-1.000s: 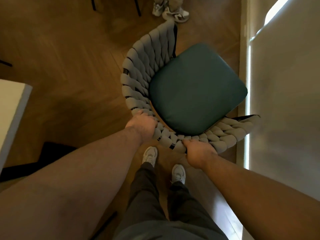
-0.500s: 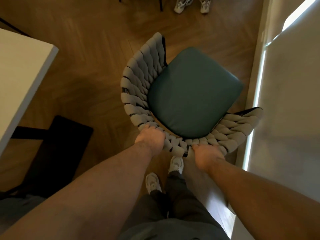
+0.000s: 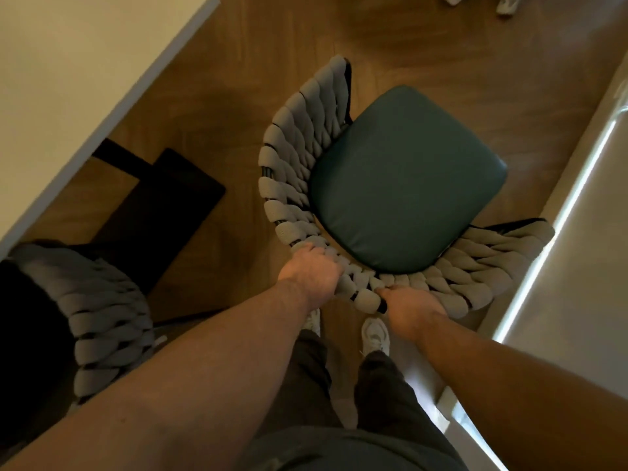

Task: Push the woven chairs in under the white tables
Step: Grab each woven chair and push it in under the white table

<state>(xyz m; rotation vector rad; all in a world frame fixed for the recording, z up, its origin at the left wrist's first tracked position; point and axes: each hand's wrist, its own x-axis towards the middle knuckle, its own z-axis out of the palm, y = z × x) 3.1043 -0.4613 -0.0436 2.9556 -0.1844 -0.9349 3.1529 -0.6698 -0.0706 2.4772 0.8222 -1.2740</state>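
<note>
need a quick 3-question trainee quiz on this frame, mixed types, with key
1. True or false: the left hand and the right hand both grip the curved back rim of the grey woven chair with the dark green seat cushion.
2. Where does the white rectangular table top lie relative to that chair in the head view? A. upper left. B. lower right. C. directly over the cushion.
3. Fill in: ___ woven chairs are in view.
Key: 1 true. 2 A. 3 two; the second grey woven chair is at lower left.
</note>
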